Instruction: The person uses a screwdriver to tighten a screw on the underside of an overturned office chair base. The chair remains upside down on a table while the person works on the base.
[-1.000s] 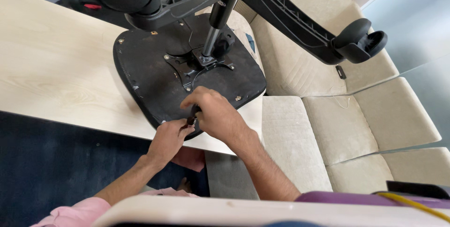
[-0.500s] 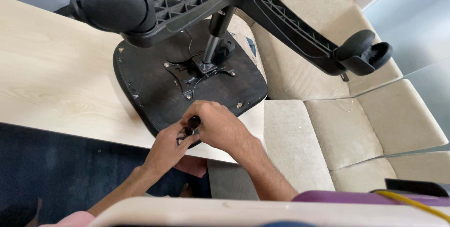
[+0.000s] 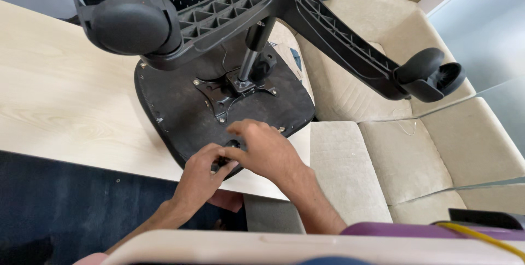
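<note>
An office chair lies upside down on a light wooden table (image 3: 60, 106), its black seat underside (image 3: 180, 112) facing up. The star base (image 3: 306, 8) with castor wheels (image 3: 128, 21) rises toward me on a gas cylinder (image 3: 254, 51). Both my hands meet at the seat's near edge. My left hand (image 3: 202, 180) pinches a small black part (image 3: 228, 153) against the seat. My right hand (image 3: 262, 150) rests over the same part with its fingers spread toward the metal mounting plate (image 3: 229, 92).
A beige sofa (image 3: 394, 155) stands right of the table, below the chair's far leg and castor (image 3: 432, 76). Dark blue carpet (image 3: 60, 199) lies under the table's near edge. A pale edge with purple and yellow items (image 3: 426, 229) crosses the bottom.
The view has moved closer and the chair base now looms higher. My hands stayed at the seat's near edge; the right hand's fingers have spread out over the small black part.
</note>
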